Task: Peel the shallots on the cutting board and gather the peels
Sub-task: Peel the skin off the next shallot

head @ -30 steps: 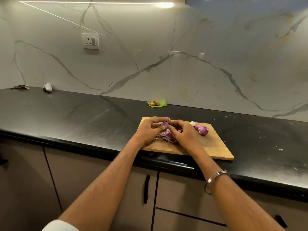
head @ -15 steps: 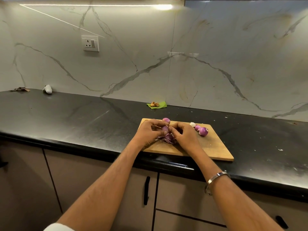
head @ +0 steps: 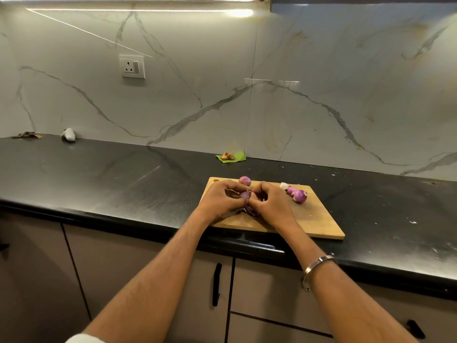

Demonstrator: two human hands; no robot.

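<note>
A wooden cutting board (head: 319,219) lies on the black counter. Over its left part my left hand (head: 220,201) and my right hand (head: 268,203) meet, and both pinch one small purple shallot (head: 244,194) between their fingertips. Purple peels (head: 243,211) lie in a small pile under the hands, mostly hidden. Another shallot (head: 244,180) sits at the board's far edge just behind my fingers. Further right on the board are a pale clove-like piece (head: 284,186) and two peeled purple shallots (head: 298,195).
The black counter (head: 111,174) stretches left and right of the board. A green leaf with small brown pieces (head: 231,157) lies by the marble wall. A white object (head: 68,134) and dark scraps (head: 26,135) sit far left. Cabinet doors with black handles (head: 216,284) are below.
My hands dropped slightly toward the board and drew closer around the shallot. The shallot at the board's far edge, hidden by my fingers a second ago, now shows behind them.
</note>
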